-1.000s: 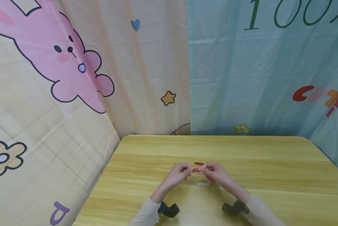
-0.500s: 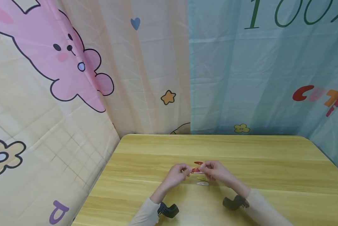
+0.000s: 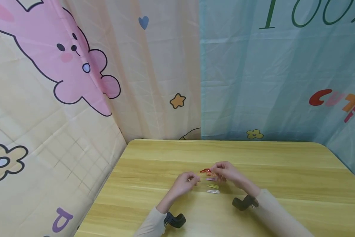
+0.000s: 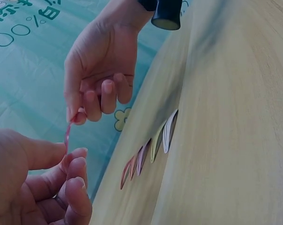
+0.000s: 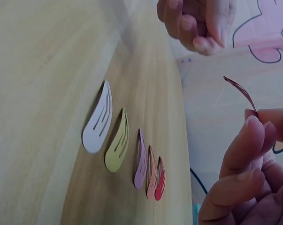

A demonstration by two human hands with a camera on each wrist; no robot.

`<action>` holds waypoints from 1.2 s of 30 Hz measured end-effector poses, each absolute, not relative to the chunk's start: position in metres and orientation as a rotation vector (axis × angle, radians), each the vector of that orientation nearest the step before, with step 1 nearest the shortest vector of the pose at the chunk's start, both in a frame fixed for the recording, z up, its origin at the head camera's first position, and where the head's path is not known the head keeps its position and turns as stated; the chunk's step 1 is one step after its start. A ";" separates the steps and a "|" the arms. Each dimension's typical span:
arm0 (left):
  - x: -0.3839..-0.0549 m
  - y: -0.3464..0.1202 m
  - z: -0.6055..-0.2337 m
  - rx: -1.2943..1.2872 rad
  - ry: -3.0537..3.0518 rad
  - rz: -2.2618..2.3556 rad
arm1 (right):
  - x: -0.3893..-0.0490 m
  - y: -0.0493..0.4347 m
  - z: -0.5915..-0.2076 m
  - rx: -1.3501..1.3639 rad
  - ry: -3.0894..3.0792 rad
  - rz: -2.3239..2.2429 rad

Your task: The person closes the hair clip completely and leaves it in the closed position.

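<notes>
My right hand (image 3: pixel 229 172) pinches one end of a dark red snap hair clip (image 5: pixel 242 91) between thumb and index finger, and the clip's free end points toward my left hand. My left hand (image 3: pixel 185 184) hovers close by with loosely curled fingers. A gap shows between its fingertips and the clip in the head and right wrist views, though in the left wrist view the two overlap. Below lie a white clip (image 5: pixel 98 124), a yellow clip (image 5: pixel 117 147), a purple clip (image 5: pixel 141 164), an orange-pink clip (image 5: pixel 151 176) and a red clip (image 5: pixel 160 183) in a row.
The light wooden table (image 3: pixel 153 158) reaches back to a teal curtain (image 3: pixel 254 82) and a cream one with a pink rabbit print (image 3: pixel 73 72). Dark camera mounts sit on the left wrist (image 3: pixel 175 220) and the right wrist (image 3: pixel 245 202).
Both hands were on the red hair clip earlier. My left hand has let go, while the right hand has carried it slightly away, toward the far side of the table.
</notes>
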State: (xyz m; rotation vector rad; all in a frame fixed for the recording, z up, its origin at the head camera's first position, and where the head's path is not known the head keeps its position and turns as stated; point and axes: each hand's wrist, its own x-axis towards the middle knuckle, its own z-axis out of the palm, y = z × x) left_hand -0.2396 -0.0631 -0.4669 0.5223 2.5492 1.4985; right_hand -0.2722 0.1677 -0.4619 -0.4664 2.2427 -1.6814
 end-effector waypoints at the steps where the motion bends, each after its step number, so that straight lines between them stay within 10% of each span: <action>1: -0.239 -0.064 -0.467 0.522 2.550 1.490 | -0.275 0.169 -0.463 -0.439 2.265 -1.680; 36: -0.235 -0.067 -0.471 0.488 2.512 1.450 | -0.317 0.178 -0.488 -0.135 2.592 -1.404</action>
